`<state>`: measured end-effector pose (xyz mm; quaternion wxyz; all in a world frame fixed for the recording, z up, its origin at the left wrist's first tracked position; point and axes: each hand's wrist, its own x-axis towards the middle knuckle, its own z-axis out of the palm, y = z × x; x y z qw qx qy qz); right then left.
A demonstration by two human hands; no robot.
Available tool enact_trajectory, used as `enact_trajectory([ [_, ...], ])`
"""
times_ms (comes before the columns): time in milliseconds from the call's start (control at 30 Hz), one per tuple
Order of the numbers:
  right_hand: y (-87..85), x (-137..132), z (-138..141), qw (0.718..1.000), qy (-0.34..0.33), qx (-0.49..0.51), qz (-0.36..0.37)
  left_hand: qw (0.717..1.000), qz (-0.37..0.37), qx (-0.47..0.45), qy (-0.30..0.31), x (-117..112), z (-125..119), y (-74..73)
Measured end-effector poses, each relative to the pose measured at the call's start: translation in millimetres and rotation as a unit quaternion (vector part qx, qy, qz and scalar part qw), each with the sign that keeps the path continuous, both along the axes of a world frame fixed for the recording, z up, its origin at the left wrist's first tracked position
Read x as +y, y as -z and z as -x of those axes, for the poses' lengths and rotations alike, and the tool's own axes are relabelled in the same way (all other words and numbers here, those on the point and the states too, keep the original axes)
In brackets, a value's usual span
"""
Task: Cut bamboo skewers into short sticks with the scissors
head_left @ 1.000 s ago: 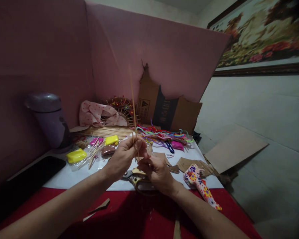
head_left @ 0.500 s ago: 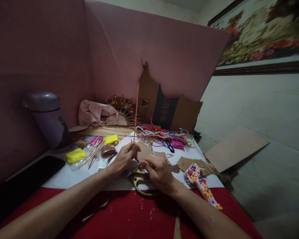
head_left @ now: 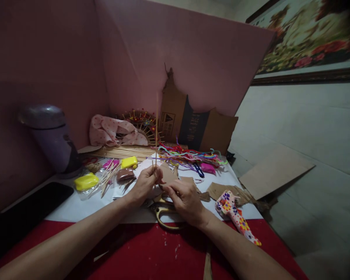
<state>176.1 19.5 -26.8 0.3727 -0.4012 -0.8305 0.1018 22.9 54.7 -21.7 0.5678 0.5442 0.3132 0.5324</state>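
Observation:
My left hand (head_left: 147, 181) is closed in a pinch on a thin wooden stick (head_left: 156, 132), which stands almost upright above the fingers. A shorter stick end pokes up beside it. Just to the right, my right hand (head_left: 185, 198) has thumb and fingers pressed together close to the left fingertips; whatever is in that pinch is too small to make out. Under my right hand lie scissors with bronze-coloured handles (head_left: 160, 217). Behind both hands sits a piece of cut cardboard (head_left: 167, 175) on the white sheet (head_left: 137, 216).
Yellow clay packs (head_left: 86, 181), a brown clay pack (head_left: 126, 174) and toothpicks (head_left: 109, 179) lie left. Colourful pipe cleaners (head_left: 192, 155) spread behind, before torn cardboard (head_left: 175, 105). A phone (head_left: 41, 206) and tumbler (head_left: 51, 140) stand left; a flower-patterned object (head_left: 236, 217) lies right.
The stick in my left hand has gone from a slight rightward lean to nearly vertical. The hands stay close together in almost the same place, and the view has shifted slightly.

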Motion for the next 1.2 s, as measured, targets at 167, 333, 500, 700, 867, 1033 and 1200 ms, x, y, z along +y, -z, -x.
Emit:
enact_trajectory([
  [167, -2.5, 0.1, 3.1, 0.995, 0.001, 0.064, 0.072, 0.982, 0.082, -0.169, 0.033, -16.7, -3.6, -23.6],
  [333, -6.0, -1.5, 5.9, 0.905, -0.122, 0.209, 0.351, 0.963, 0.144, -0.207, 0.092, -29.0, 0.9, -31.0],
  [500, -6.6, -1.4, 5.3, 0.882, -0.129, 0.221, 0.396, 0.971, 0.148, -0.171, 0.072, -30.2, 4.9, -29.4],
  [700, -5.1, -0.6, 3.5, 0.856, -0.112, 0.273, 0.425, 0.999, 0.043, -0.011, 0.022, -29.1, 13.4, -28.7],
  [867, -6.9, -4.2, 4.6, 0.837, -0.120, 0.288, 0.449, 0.994, 0.069, -0.071, 0.048, -29.2, 19.3, -32.9],
  [1033, -8.9, -6.9, 5.9, 0.836, -0.126, 0.271, 0.460, 0.994, 0.085, -0.068, 0.032, -30.7, 18.3, -33.9],
  [1200, -8.8, -7.7, 8.1, 0.846, -0.117, 0.264, 0.448, 0.998, 0.039, -0.039, 0.010, -27.7, 18.4, -31.0],
])
